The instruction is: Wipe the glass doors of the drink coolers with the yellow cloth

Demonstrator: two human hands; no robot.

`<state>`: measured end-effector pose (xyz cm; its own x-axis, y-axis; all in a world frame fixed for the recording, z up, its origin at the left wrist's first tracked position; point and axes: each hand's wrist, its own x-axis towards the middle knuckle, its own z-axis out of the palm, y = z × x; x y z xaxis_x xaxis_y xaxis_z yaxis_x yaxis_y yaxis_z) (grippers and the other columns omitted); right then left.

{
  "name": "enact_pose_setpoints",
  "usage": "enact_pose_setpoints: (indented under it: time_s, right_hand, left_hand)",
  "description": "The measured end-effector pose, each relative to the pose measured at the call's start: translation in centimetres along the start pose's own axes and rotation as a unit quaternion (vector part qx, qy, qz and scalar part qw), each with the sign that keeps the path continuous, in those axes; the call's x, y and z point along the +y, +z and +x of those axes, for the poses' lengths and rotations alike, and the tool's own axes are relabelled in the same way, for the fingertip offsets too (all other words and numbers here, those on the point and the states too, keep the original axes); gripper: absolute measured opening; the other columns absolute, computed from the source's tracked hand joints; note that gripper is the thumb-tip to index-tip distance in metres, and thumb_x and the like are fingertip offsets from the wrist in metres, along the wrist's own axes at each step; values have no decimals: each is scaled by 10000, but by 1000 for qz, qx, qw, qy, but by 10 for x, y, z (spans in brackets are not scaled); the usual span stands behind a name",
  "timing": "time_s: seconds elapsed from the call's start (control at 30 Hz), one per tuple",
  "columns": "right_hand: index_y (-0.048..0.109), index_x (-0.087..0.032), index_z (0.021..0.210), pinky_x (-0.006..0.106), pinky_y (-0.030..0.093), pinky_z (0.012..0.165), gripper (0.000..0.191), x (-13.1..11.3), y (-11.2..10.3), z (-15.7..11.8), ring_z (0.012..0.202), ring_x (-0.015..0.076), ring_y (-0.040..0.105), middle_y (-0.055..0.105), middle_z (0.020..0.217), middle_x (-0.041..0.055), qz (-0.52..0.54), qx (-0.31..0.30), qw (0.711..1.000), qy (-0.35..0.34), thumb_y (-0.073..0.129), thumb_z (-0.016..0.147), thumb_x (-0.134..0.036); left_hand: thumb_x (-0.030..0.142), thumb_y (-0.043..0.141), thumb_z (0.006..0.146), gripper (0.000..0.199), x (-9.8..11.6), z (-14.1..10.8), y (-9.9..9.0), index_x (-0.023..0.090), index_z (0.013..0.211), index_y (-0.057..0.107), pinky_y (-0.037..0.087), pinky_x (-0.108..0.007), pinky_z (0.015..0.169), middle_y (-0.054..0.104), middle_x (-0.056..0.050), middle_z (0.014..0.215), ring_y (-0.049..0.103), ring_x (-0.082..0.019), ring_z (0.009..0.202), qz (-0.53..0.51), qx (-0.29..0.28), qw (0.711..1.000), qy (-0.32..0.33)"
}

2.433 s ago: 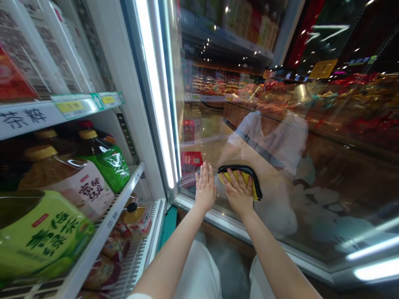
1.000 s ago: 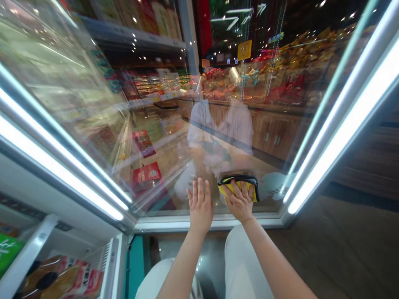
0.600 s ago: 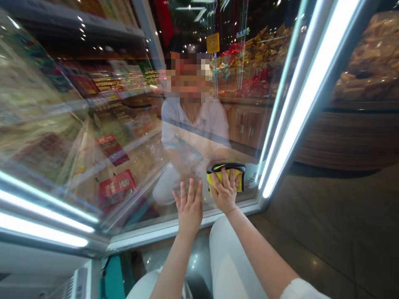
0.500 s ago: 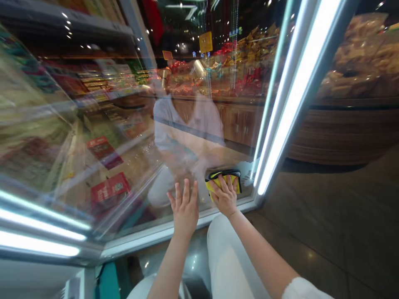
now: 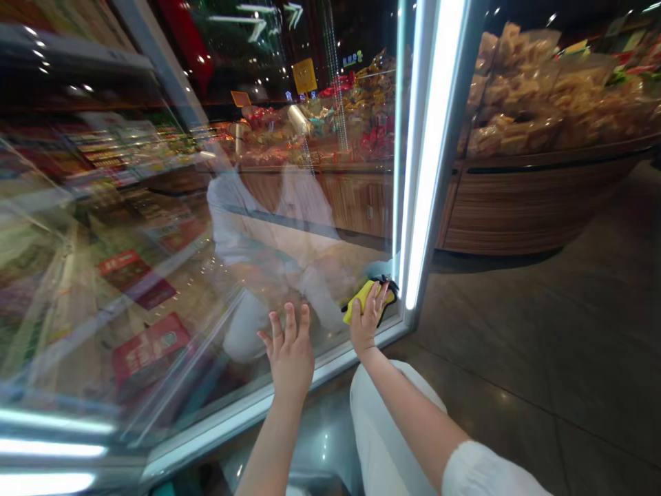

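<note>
Yellow cloth (image 5: 361, 294) with black edging lies under my right hand (image 5: 365, 324), right of centre in the frame, pressed to the glass (image 5: 330, 331) near the lower right corner of the pane. My fingers stretch over the cloth, holding it there, just beside the bright light strip (image 5: 436, 138) that runs down the door's upright edge. At lower centre, my left hand (image 5: 292, 358) faces the pane with its fingers spread wide; whether the fingertips touch the glass I cannot tell. Below both hands, the pale bottom rail (image 5: 330, 364) slants up towards the right. Across the middle of the glass hangs the faint reflection (image 5: 268, 213) of a person in a white shirt, with a red packet (image 5: 155, 344) showing at lower left. At upper right, bagged goods (image 5: 537, 96) heap on a curved wooden counter (image 5: 516, 207) above a dark floor (image 5: 496, 344). My white-clad knee (image 5: 387, 427) fills the bottom of the frame, near my right forearm.
</note>
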<state>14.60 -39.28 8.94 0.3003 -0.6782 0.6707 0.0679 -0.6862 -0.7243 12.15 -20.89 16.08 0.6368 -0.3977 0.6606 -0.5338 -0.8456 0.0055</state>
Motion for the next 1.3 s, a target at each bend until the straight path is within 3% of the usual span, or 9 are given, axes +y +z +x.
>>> enact_pose_setpoints:
  time_s: [0.13,0.3,0.5,0.63,0.77,0.93,1.1,1.2,1.3]
  right_hand:
    - [277,-214,1632,668,271,1202,657,29,-3,29,1594,350,128,215,1705,181,5,-19,1000,-21,399,1030,-448]
    - [12,-155,1663,644,280,1206,710,40,17,12,1590,316,162,131,1709,242,24,24,998,47,271,1060,-427]
    - [119,-225,1665,583,309,1210,712,45,34,28,1594,299,160,168,1717,188,21,1,998,53,372,1044,-465]
    - [-14,-222,1665,569,319,1206,709,64,33,40,1591,284,174,149,1716,204,6,23,997,80,284,1058,-433]
    - [-157,-171,1639,577,330,1197,718,33,45,19,1590,285,186,120,1710,245,0,25,995,95,208,1070,-413]
    - [81,-188,1668,613,330,1193,738,-30,53,-23,1590,352,145,133,1723,200,-16,-62,998,20,384,1045,-443]
    - [491,-317,1531,644,299,1207,583,-8,24,-56,1542,373,290,383,1656,100,-61,-225,947,-219,580,955,-300]
    - [484,-254,1540,682,293,1194,577,1,18,-40,1555,389,253,353,1665,145,-88,-172,965,-175,536,966,-246]
    - [407,-211,1588,705,257,1196,605,-24,31,-22,1585,407,139,271,1696,159,-87,-135,974,-162,485,991,-269]
  left_hand:
    - [116,511,947,820,5,8,3,351,1618,101,89,-717,1250,169,-48,1711,22,-359,1589,0,3,1000,-6]
    - [154,530,951,818,11,17,5,313,1630,103,83,-711,1251,145,-68,1716,0,-358,1589,9,3,1000,-4]
    - [176,561,935,778,9,25,7,264,1628,218,89,-715,1244,163,-98,1712,16,-380,1589,13,-11,1000,-5]
    - [174,557,936,764,7,28,7,281,1623,241,111,-712,1243,173,-82,1714,49,-375,1592,5,-20,1000,-7]
    - [158,518,953,755,6,27,1,286,1629,206,117,-676,1261,171,-72,1716,78,-343,1597,11,-29,999,7]
    - [148,465,976,735,-4,9,-5,234,1637,155,147,-591,1286,134,-98,1717,99,-295,1599,33,-27,999,-2]
    - [139,506,950,712,-21,-16,-7,238,1616,273,100,-662,1264,194,-93,1703,106,-328,1594,64,-51,995,-49]
    - [84,492,927,722,-30,-24,-9,277,1601,318,38,-684,1254,254,-69,1688,169,-319,1587,75,-66,994,-43]
    - [59,484,919,748,-41,-29,-10,284,1608,300,56,-636,1275,274,-69,1682,176,-291,1586,68,-47,996,-26]
